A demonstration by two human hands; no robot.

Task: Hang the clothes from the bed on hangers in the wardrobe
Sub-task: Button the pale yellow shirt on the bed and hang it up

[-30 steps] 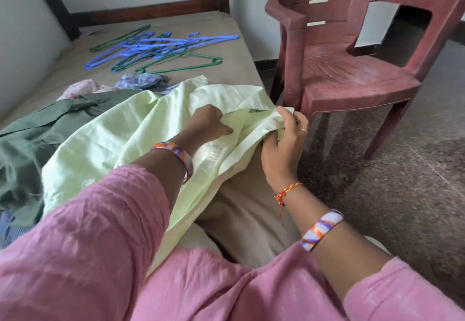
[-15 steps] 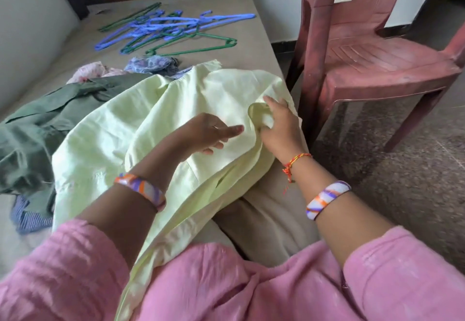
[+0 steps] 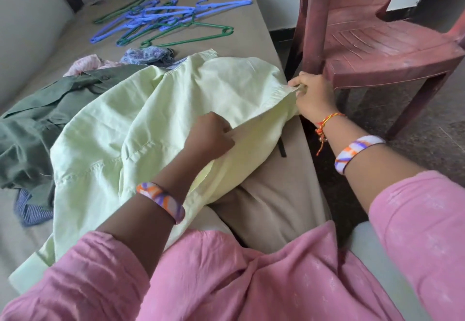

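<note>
Right hand: pinches the hem edge of the pale green shirt at the bed's side, fingers curled round the cloth.
Left hand: fingers curled, gripping a fold of the same shirt nearer the body.
Pale green shirt: spread over the bed, stretched between both hands, partly covering a dark green garment.
Other clothes: a pink piece and a blue patterned piece lie beyond; a striped piece peeks out at the left.
Hangers: blue and green, heaped at the bed's far end, well apart from the hands.
Chair: reddish-brown plastic, just beside the bed.
</note>
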